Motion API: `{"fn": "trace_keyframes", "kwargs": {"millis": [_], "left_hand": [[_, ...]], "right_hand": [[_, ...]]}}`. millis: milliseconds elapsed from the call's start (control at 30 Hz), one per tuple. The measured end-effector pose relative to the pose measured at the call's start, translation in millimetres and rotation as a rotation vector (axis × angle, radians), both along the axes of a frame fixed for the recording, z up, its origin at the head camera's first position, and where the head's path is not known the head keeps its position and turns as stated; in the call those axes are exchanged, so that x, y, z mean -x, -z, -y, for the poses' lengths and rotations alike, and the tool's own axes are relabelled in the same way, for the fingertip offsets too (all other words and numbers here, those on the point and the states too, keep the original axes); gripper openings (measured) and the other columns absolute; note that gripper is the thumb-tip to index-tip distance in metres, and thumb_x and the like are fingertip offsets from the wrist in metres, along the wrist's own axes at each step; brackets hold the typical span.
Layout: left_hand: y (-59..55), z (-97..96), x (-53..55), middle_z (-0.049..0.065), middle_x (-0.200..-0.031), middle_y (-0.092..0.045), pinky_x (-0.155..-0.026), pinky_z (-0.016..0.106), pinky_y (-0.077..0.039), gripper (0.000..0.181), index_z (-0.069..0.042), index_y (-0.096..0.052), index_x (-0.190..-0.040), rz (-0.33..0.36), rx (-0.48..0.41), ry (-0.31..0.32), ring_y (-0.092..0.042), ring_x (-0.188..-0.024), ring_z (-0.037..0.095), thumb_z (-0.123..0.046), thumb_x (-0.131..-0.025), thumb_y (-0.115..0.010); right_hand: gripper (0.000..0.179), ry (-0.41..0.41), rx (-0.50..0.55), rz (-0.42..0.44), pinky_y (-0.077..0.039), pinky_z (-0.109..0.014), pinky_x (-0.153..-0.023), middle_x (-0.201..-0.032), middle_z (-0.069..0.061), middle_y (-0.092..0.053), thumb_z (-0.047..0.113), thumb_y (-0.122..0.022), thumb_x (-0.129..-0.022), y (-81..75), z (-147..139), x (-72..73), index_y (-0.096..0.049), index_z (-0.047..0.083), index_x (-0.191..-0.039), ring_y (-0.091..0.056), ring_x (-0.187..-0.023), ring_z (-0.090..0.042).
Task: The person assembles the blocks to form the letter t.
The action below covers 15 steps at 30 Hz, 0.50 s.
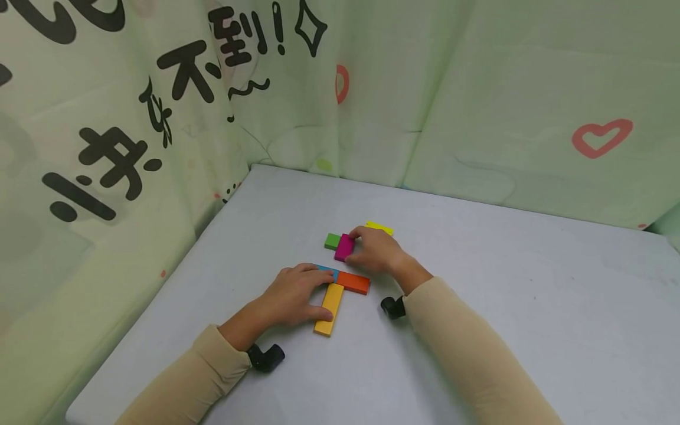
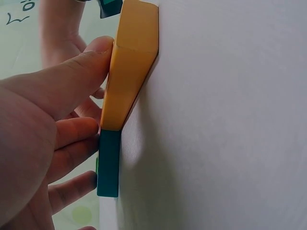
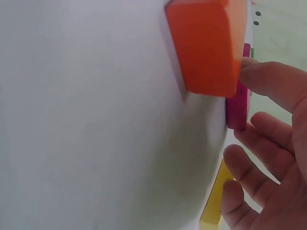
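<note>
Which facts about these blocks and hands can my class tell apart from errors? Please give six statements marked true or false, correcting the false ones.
1. The right hand pinches the magenta block. True.
2. The amber block is the farthest block from the person. False: it is the nearest.
3. The thumb of the left hand touches the amber block. True.
4. The blue block and red-orange block lie end to end. True.
5. The bright yellow block is in the left hand. False: it lies on the table, beyond the right hand.
6. The right sleeve is black. False: it is beige.
</note>
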<state>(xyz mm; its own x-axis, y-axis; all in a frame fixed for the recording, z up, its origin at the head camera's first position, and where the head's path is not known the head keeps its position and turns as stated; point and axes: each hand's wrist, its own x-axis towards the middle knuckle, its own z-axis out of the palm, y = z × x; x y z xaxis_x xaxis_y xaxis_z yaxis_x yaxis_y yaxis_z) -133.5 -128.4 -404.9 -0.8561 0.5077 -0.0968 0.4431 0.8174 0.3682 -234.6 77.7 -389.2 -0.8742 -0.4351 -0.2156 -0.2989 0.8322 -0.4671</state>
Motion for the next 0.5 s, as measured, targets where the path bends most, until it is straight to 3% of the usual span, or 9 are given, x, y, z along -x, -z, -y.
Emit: {"fn": "trace_keyframes", "kwargs": {"millis": [233,500], "left_hand": [[-1.2,-0.5,-0.1,-0.003,-0.146,-0.054,-0.105,0.053,-0.037,0.069,-0.014,-0.059,-0.14,0.002,-0.003,-0.001,-0.041,-0.135,0.029,-0.048,-0.083,-0.08],[-0.7,-0.6,-0.5,-0.001,-0.143,-0.056,-0.103,0.054,-0.038,0.069,-0.014,-0.06,-0.139,-0.001,-0.005,-0.002,-0.042,-0.134,0.029,-0.047,-0.082,-0.081]], "right_hand": [[0.056,0.029,0.014,-0.002,-0.048,-0.041,-0.098,-0.133,-0.013,-0.06,0.028,-0.073,-0.091,-1.6,-1.0,-0.7,-0.054,0.004,-0.139,-0.054,-0.115,-0.029],[0.048,0.027,0.005,0.02,-0.043,-0.045,-0.105,-0.138,-0.012,-0.058,0.02,-0.063,-0.096,-3.8,-2.1,-4.4,-0.054,0.006,-0.141,-0.051,-0.126,-0.031]]}}
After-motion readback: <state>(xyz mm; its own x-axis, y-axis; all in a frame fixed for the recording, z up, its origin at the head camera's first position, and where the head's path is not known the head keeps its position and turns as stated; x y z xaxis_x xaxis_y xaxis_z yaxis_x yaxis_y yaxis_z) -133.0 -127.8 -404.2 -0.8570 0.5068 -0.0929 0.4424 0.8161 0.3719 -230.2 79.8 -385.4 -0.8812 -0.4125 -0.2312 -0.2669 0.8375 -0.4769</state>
